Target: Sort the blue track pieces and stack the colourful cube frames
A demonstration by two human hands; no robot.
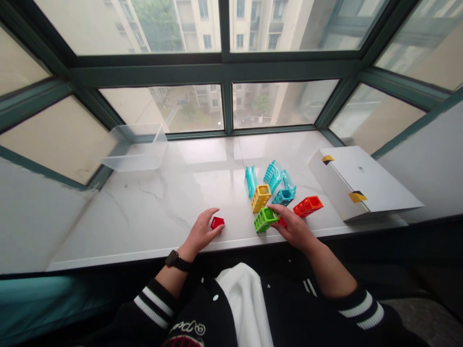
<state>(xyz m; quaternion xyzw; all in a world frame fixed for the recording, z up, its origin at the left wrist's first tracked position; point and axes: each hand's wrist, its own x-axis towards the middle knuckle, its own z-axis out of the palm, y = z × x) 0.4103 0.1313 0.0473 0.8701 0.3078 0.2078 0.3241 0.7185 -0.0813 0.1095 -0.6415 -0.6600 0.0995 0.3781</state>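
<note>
Red hollow plastic block, small and wedge-like, sits on the white marble sill right by the person's L hand. Its fingers are loosely curved, not clenched, the thumb side close to the block; they may be touching, hard to say from this angle. R hand lies at the front of the toy pile, fingers draped over a green lattice plastic block, w/ another red plastic piece partly under the palm. Can't tell if that's a real grip. Just behind: yellow lattice block, orange-red lattice block, teal lattice block, curved cyan ribbed pieces. Clear plastic tub well off to the L by the window; white cardboard box w/ yellow-black tape to the R. Black watch on L wrist.
</note>
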